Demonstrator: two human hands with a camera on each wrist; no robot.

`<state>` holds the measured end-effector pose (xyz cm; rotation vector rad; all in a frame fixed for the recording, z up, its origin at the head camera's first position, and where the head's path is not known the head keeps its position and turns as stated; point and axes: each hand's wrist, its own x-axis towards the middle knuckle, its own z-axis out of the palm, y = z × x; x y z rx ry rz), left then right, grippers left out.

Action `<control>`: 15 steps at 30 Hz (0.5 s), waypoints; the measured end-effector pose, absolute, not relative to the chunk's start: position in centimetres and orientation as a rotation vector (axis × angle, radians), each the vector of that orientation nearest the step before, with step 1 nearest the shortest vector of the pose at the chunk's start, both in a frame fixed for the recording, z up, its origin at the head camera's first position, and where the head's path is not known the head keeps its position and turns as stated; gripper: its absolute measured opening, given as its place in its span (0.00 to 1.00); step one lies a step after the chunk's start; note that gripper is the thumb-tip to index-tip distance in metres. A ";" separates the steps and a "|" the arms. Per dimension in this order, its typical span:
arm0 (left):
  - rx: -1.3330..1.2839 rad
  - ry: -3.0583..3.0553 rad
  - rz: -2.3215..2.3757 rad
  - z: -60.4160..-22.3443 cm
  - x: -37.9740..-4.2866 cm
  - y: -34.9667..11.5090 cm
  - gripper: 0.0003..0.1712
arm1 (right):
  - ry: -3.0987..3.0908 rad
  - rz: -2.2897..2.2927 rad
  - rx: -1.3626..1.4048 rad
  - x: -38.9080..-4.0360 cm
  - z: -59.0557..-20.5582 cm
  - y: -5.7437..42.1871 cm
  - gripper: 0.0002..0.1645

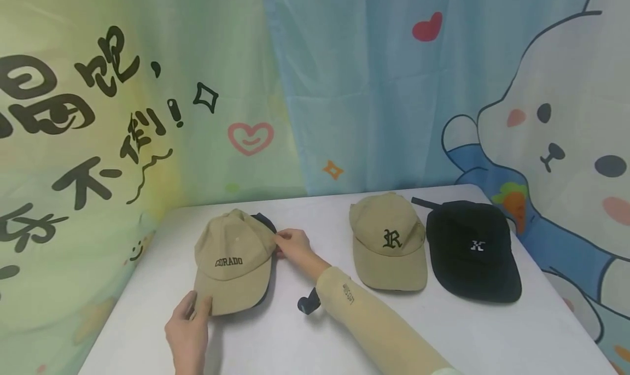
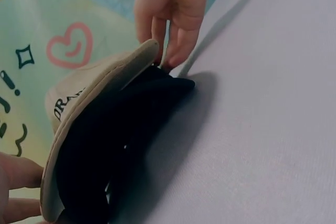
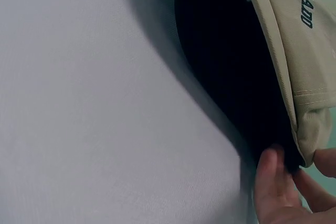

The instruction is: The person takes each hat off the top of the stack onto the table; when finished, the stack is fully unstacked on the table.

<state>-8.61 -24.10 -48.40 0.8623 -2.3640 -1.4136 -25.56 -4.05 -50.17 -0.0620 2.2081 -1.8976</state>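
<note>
Currently, in the head view, pinching the brim of a tan fabric baseball cap with dark CORADO lettering [image 1: 228, 279] at its near left edge with the left hand [image 1: 188, 327], and gripping its right side with the right hand [image 1: 295, 247], while holding it over a dark fabric cap [image 1: 266, 222] at the left of a white table [image 1: 275, 347]. Possibly risking a skewed stack, from pulling unevenly at two opposite edges; also passing a long tan sleeve [image 1: 384, 326] in front of a small dark object [image 1: 309, 303], too hidden to identify, so perhaps risking knocking it by swinging the forearm low. In the left wrist view, showing an uneven overlap of tan and dark brims, so risking slippage between layers from tilting. In the right wrist view, pressing with the thumb on the tan edge and fingertips beside the dark one, possibly risking snagging both together from pinching too near their meeting edge.
</note>
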 end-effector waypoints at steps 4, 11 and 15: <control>0.898 -2.343 -1.383 -48.5 -8.7 -24.0 0.38 | 2.097 -1.988 -0.031 -25.7 -50.2 -4.0 0.19; 0.890 -2.332 -1.377 -48.7 -8.7 -24.2 0.35 | 2.035 -2.076 -0.002 -26.1 -50.2 -3.9 0.16; 0.884 -2.329 -1.380 -48.7 -8.6 -24.2 0.36 | 2.036 -2.096 -0.026 -26.1 -50.1 -3.8 0.16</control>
